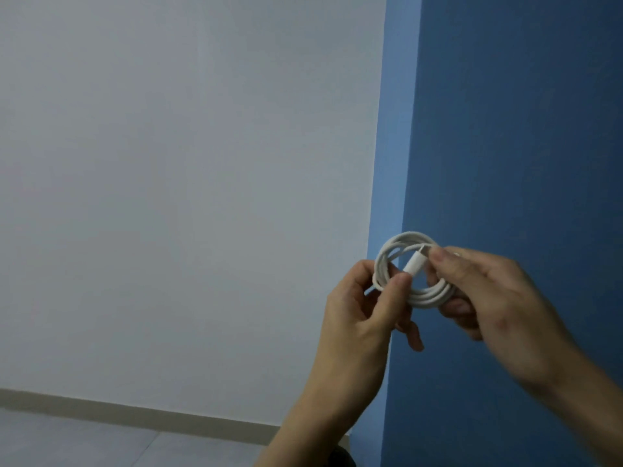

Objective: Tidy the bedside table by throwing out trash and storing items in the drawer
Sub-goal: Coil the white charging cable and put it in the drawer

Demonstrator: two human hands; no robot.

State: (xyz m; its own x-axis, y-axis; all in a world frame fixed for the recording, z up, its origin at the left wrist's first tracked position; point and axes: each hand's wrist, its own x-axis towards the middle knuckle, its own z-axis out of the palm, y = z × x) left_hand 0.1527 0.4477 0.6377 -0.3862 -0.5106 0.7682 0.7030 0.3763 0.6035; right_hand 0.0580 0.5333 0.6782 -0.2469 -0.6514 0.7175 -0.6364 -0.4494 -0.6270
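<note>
Head view. I see the pale grey-white wall point(168, 180) filling the space left of my fingers, and the blue wall point(522, 129) behind and to the right of them. Its lighter blue corner edge point(387, 163) runs down just behind the left fingertips. Below the hands, lower left, I note grey floor tiles point(84, 446) and a beige skirting strip point(135, 411) along the foot of the pale wall.

My right hand point(499, 298) comes in from the lower right; my left hand point(360, 311) rises from below centre. Both are raised in front of the walls, close together.

The white cable point(416, 294) is wound into a small coil and held between the two hands. Left thumb and fingers are curled narrowly, pinching the coil's left side. Right thumb and forefinger pinch the cable's white plug end point(415, 261), which lies across the coil's middle; the remaining right fingers curl under the coil's right side. Bedside table and drawer are out of view.
</note>
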